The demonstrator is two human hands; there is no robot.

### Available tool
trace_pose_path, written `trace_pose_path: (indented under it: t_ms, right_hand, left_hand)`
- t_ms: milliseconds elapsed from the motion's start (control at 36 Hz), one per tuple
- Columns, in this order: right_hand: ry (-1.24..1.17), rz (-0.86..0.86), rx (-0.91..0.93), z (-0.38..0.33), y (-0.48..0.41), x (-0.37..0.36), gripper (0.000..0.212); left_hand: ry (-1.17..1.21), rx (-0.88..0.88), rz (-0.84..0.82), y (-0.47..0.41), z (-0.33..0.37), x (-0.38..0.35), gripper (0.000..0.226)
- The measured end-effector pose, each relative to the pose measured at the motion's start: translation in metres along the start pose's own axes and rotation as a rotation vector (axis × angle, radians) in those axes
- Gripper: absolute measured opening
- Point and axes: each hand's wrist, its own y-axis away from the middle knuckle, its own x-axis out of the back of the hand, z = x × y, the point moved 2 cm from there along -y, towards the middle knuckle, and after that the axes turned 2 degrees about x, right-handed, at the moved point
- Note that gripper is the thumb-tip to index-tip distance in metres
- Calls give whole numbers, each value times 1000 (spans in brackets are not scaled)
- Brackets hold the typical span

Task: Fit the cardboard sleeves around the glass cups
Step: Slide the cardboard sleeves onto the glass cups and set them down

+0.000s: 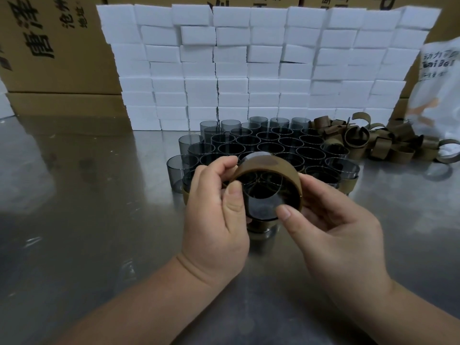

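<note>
A smoky grey glass cup (261, 197) is held tilted above the metal table, its open mouth facing me. A brown cardboard sleeve (271, 166) curves over the cup's top and right side. My left hand (216, 215) grips the cup and pinches the sleeve's left end between thumb and fingers. My right hand (333, 227) holds the sleeve's right side, its thumb pressing on the cup's rim. Behind them stand several bare grey cups (261, 143) packed close together. A heap of loose brown sleeves (378, 140) lies at the right.
A wall of stacked white foam blocks (249, 70) runs across the back, with brown cartons (54, 46) behind it. A white plastic bag (440, 90) leans at the far right. The steel table (87, 195) is bare at the left and front.
</note>
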Motion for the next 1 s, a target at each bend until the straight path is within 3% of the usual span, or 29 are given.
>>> trace_pose_path:
  t_ms: [278,444,611,695,778,833,917,1000]
  right_hand:
    - [142,-38,179,5,2,1,61]
    - [107,-99,158,8,2,-1,65]
    - [111,-211,125,9,-1,-1,71]
    - [74,-229,68,11,0,4,75]
    - [16,-249,47,12,2,4,52]
    - [-55,-195,-6,12,2,3,50]
    - [-145,-172,-29,10,2,1,47]
    - [-179,-195,-33,11,3,2,52]
  left_hand:
    - [101,3,-23,5,-1,-3,50]
    - [355,173,-56,6,-7,-5,76]
    - [535,213,-80,4,-6,-7,64]
    - [506,248,-70,2,-6,-9,39]
    - [542,274,-68,2,-7,-6,45]
    - [532,270,-104,1,-8,-4,41]
    - [577,298,-164,3,-7,-5,79]
    - [539,274,-202,3,-6,-6,90]
